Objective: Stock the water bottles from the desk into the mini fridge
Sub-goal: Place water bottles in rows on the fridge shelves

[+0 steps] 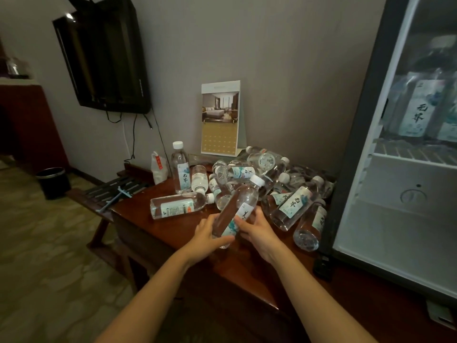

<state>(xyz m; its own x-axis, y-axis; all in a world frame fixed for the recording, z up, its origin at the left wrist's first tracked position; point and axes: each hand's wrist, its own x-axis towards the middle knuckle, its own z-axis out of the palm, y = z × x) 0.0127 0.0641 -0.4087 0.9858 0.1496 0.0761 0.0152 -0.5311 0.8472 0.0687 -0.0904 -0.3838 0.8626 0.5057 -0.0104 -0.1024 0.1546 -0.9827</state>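
Both grips are on one bottle [235,209] at the near edge of the table [173,233]. The left grip [209,235] is curled round the bottle's lower part from the left. The right grip [257,230] is closed on the labelled part from the right. The bottle is tilted, with its white cap up and to the right and its base towards the person. Whether the base touches the table cannot be told.

Just behind the held bottle, a pile of bottles [284,184] lies on the table, mostly on their sides and overlapping, and reaches to the fridge's left edge. One lying bottle [178,206] rests apart at the pile's left, cap pointing right. One upright bottle [180,169] stands behind it. A white bag [158,168] stands just left of the upright bottle.

The fridge [395,219] stands at the right end of the table. Stocked bottles [418,112] are seen upright on its wire shelf, blurred. White walls show below the shelf.

A calendar [220,120] stands against the wall behind the pile. A TV [103,60] hangs on the wall to the left, with cables hanging beneath it. A slatted rack [118,189] adjoins the table's left end, and a dark bin [53,181] stands on the floor beyond it.
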